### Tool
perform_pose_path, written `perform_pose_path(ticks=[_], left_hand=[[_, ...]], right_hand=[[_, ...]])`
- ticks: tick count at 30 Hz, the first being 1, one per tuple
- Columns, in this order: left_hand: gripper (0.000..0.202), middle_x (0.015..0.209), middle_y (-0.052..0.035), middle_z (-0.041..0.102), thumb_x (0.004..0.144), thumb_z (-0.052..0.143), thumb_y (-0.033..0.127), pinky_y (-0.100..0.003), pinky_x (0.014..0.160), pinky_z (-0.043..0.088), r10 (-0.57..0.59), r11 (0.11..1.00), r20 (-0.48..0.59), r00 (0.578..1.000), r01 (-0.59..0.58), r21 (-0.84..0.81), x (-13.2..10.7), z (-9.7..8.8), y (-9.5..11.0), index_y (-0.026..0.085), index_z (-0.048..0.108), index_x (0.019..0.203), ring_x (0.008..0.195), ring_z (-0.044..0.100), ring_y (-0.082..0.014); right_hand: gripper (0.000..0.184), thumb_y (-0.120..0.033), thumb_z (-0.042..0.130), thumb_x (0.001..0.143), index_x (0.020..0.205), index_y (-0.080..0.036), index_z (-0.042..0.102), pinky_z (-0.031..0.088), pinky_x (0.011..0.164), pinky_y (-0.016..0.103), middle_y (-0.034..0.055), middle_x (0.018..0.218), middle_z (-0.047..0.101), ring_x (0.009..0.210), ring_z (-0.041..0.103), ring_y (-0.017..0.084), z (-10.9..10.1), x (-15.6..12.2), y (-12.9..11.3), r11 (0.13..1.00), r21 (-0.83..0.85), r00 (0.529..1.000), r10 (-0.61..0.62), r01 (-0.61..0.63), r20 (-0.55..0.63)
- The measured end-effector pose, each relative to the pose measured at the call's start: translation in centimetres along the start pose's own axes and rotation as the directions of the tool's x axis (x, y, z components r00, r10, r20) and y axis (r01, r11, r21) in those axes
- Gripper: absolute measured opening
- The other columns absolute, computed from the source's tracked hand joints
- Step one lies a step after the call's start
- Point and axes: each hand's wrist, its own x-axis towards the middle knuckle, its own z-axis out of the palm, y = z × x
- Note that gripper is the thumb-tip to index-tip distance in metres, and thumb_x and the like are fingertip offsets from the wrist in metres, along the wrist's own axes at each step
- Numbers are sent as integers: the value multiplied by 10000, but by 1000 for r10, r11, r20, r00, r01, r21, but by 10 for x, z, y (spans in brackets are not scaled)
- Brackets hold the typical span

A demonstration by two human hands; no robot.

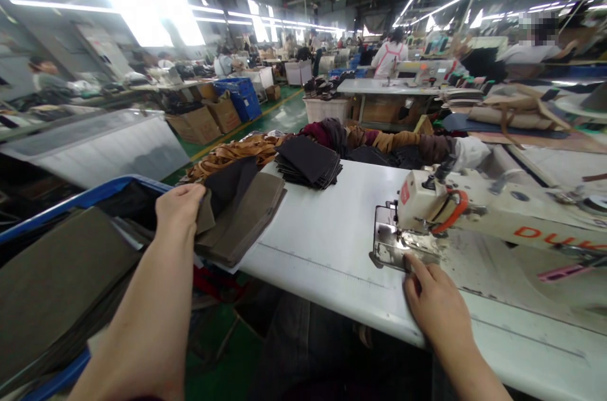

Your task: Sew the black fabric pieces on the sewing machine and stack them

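My left hand (179,208) is closed on the edge of a brown fabric panel (205,214), lifted at the left end of the table. Under it lies a stack of brown panels (244,224), with a black panel (232,183) partly over the stack. My right hand (436,300) rests at the front of the sewing machine (478,205), its index finger stretched onto the metal needle plate (393,255). No material shows under those fingers. A pile of black panels (310,160) sits farther back on the white table (322,243).
Left of the table, a blue-rimmed bin (128,183) holds large brown panels (66,281). Bundled brown and maroon strips (241,154) line the table's back edge. Cardboard boxes (194,126) and blue crates (239,97) stand beyond. A person in white (389,56) works farther off.
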Motion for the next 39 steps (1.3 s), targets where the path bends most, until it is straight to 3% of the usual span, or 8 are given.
perform_pose_path(ticks=[4, 9, 14, 16, 23, 28, 32, 39], left_hand=[[353, 1057, -56, 697, 808, 511, 286, -274, 805, 529, 64, 993, -232, 971, -85, -78, -14, -1, 9, 85, 666, 1055, 919, 637, -183], [227, 871, -26, 734, 597, 696, 355, -253, 725, 519, 150, 984, 430, 890, -177, 23, -49, 22, 19, 175, 714, 734, 853, 667, -223], [273, 932, -38, 737, 646, 603, 385, -246, 732, 515, 42, 979, 154, 987, -10, -204, -62, 32, 25, 166, 712, 769, 885, 673, -216], [251, 1021, -38, 731, 660, 622, 380, -244, 768, 525, 115, 954, 260, 959, -34, -296, -74, 33, 30, 171, 696, 778, 925, 672, -212], [48, 1022, -54, 703, 704, 599, 208, -359, 1030, 478, 368, 929, 622, 691, -295, -223, -187, 66, 53, 215, 628, 667, 1043, 641, -237], [123, 1154, -84, 678, 784, 605, 125, -393, 1087, 470, 391, 917, 739, 548, -303, -260, -245, 93, 47, 218, 662, 839, 1171, 600, -237], [473, 1282, -89, 616, 796, 405, -5, -397, 1116, 474, 561, 816, 674, 480, -456, -354, -224, 90, 33, 198, 656, 1141, 1244, 568, -200], [718, 1590, -29, 406, 816, 453, -20, -467, 1263, 316, 504, 709, 864, -10, -567, -420, -175, 51, 11, 301, 522, 1455, 1496, 345, -213]], right_hand=[[381, -243, 467, 975, 1290, -121, 643, 485, 792, 372, 89, 901, 579, 816, 554, 231, -2, 3, -11, 997, 67, 999, -32, 34, -32], [353, -225, 490, 986, 1300, -135, 627, 489, 910, 392, 120, 1052, 607, 962, 565, 244, -8, 11, -45, 961, 219, 986, -169, 168, -15], [332, -187, 468, 1006, 1294, -139, 626, 497, 961, 420, 137, 1180, 600, 1058, 571, 255, -20, 17, -68, 918, 284, 955, -295, 277, 21], [351, -177, 462, 1007, 1325, -140, 606, 508, 968, 423, 140, 1214, 594, 1080, 574, 254, -25, 20, -73, 908, 313, 954, -300, 278, 24], [636, -146, 490, 996, 1601, -230, 315, 451, 1110, 467, 132, 1599, 328, 1359, 444, 281, -32, 31, -100, 871, 354, 933, -359, 339, -10], [444, -108, 491, 992, 1427, -184, 536, 511, 1001, 439, 141, 1449, 523, 1151, 571, 251, -14, 30, -96, 827, 356, 878, -478, 435, 39], [271, -61, 486, 945, 1124, -169, 657, 528, 939, 387, 104, 1120, 675, 1046, 606, 230, -6, 21, -69, 792, 525, 921, -388, 311, 39], [206, -153, 513, 975, 1057, -232, 685, 486, 861, 337, 52, 1034, 684, 955, 610, 200, -18, 1, -37, 742, 670, 978, -127, -16, 164]])
